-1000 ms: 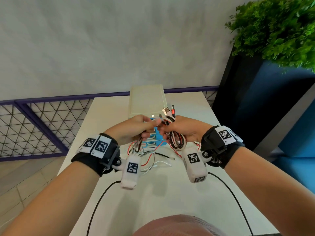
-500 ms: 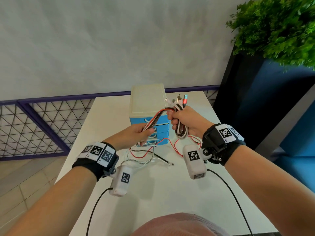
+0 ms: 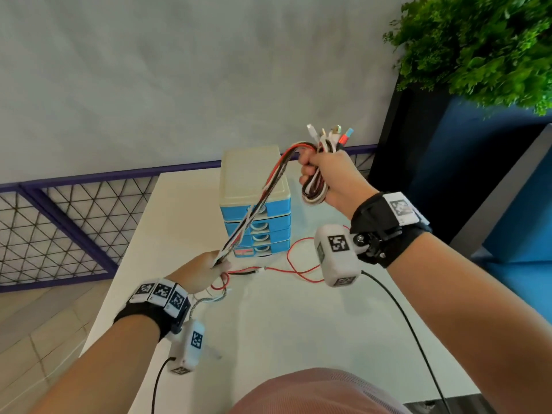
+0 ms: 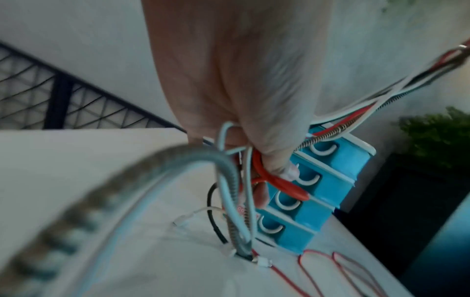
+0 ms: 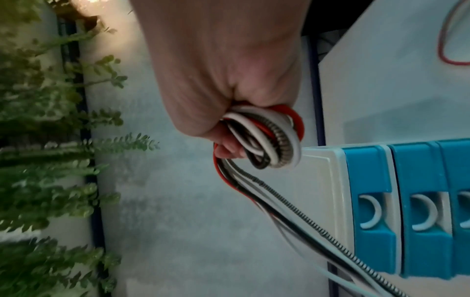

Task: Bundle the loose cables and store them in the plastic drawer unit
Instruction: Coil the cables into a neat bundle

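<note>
Drawer unit (image 3: 255,186): smooth glossy plastic. Cables (image 3: 263,201) below right-hand grip: smooth rubbery sheaths, one w/ coiled metal wrap. Table (image 3: 268,324): matt.

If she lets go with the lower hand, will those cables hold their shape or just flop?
Likely flop: the cables run straight only where pulled between the left hand and right hand. Their loose ends curl limply on the table. Probably light.

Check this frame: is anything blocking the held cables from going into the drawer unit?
Yes: all four blue drawers of the drawer unit look shut, so there is no opening yet. The cables stretch taut from the right hand to the left hand across the drawer fronts, and loose ends lie on the table.
</note>
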The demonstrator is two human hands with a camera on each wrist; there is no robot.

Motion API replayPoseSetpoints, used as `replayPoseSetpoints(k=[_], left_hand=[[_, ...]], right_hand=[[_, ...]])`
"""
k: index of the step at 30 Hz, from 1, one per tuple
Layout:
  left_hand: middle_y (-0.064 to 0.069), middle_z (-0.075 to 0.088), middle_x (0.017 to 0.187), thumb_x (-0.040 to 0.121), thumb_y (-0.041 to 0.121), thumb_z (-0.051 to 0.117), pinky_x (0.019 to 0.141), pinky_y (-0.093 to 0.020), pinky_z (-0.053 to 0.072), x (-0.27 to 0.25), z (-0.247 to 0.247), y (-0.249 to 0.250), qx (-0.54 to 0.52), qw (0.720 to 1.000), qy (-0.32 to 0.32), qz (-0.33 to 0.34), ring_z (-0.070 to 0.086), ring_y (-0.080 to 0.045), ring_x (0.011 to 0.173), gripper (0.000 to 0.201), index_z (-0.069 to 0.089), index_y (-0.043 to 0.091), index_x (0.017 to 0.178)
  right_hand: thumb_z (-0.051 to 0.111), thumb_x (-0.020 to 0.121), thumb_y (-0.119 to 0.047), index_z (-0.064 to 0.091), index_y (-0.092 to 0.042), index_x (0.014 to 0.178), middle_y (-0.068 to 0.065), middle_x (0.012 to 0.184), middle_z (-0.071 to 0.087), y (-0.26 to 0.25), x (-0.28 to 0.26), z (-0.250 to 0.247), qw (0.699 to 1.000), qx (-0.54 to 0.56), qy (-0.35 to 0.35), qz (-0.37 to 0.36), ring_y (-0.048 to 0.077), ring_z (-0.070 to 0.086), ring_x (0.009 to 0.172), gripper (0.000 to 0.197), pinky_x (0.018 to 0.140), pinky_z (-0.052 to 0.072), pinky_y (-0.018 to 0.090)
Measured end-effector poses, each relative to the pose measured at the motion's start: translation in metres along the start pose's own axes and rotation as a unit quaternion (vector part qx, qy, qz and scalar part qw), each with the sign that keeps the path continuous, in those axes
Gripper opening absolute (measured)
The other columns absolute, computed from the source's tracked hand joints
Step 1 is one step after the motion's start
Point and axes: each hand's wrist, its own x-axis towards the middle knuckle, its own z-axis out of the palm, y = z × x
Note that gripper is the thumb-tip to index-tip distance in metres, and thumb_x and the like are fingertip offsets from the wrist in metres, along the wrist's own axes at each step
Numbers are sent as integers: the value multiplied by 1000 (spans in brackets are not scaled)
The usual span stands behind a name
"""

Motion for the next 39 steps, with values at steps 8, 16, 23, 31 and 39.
replayPoseSetpoints(k=[8,16,23,31,39], left_hand=[[-1,67,83,86,32,61,87,-41,49,8,-5,-13,27,999,27,-6,63,-21,84,19,60,13,86],[20,18,146,71,61,65,105,-25,23,-6,-46,77,-158,979,84,97,21,2,131,99,6,36,148],[-4,71,81,86,46,53,77,-22,50,-14,-50,120,-161,978,-11,130,69,-8,76,39,62,8,94],[0,37,53,91,57,23,79,-33,48,-28,-45,121,-442,875,-190,58,38,-16,46,55,52,13,78],[4,30,60,101,44,23,51,-22,29,-26,-31,144,-362,927,-53,83,24,-11,50,38,40,17,80]], right_hand=[[40,97,1,56,-8,85,2,70,53,6,-8,8,997,3,-81,-1,9,45,54,22,55,43,24],[52,97,-7,59,-3,100,3,72,59,27,-19,5,946,-250,-193,69,11,55,59,10,57,50,25],[54,96,-8,61,5,103,6,68,60,24,-23,12,923,-289,-241,86,11,56,56,16,58,51,24],[49,97,-6,61,-4,100,3,73,57,27,-11,-2,949,-258,-174,55,8,53,55,12,58,50,24],[44,98,-48,56,-12,91,-3,63,42,28,-17,4,954,-211,-199,77,9,43,54,38,59,44,25]])
